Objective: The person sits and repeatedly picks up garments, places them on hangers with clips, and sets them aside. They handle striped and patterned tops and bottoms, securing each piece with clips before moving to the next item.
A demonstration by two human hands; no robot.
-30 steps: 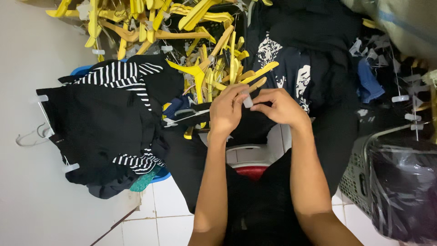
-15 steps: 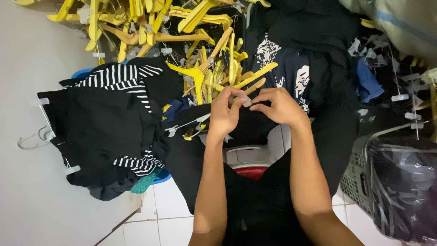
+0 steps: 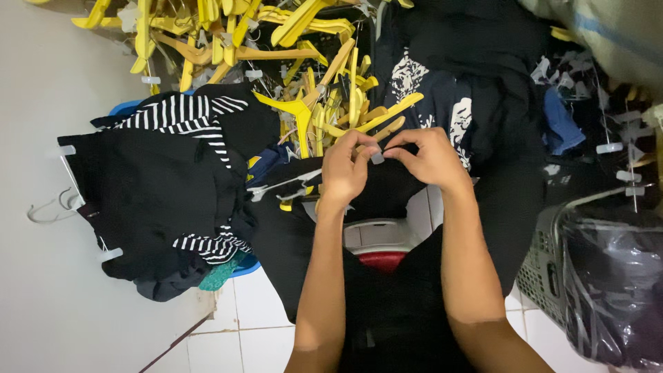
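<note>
**Two hands pinch a small clip on a black cloth**

Your left hand (image 3: 345, 169) and your right hand (image 3: 429, 160) meet in the middle, above your lap. The fingers of both hands are curled in tight. Between the fingertips sits a small pale clip (image 3: 377, 158). Both hands pinch it, one from each side. The clip sits at the top edge of a black cloth (image 3: 387, 197). The cloth hangs down from your hands and covers most of a white and red thing (image 3: 376, 242) below.

Just behind your hands lies a big heap of yellow hangers (image 3: 304, 76), all mixed up. One yellow hanger pokes out right next to your fingers.

To your left is a pile of dark clothes (image 3: 148, 200) on hangers, with a black and white striped top (image 3: 183, 117) on it. It rests against a white wall (image 3: 48, 290).

To your right stands a grey basket (image 3: 542, 273) with a dark plastic bag (image 3: 615, 290) in it. More dark clothes with white prints (image 3: 428, 90) lie past your hands.

The floor (image 3: 242, 324) has white tiles.
</note>
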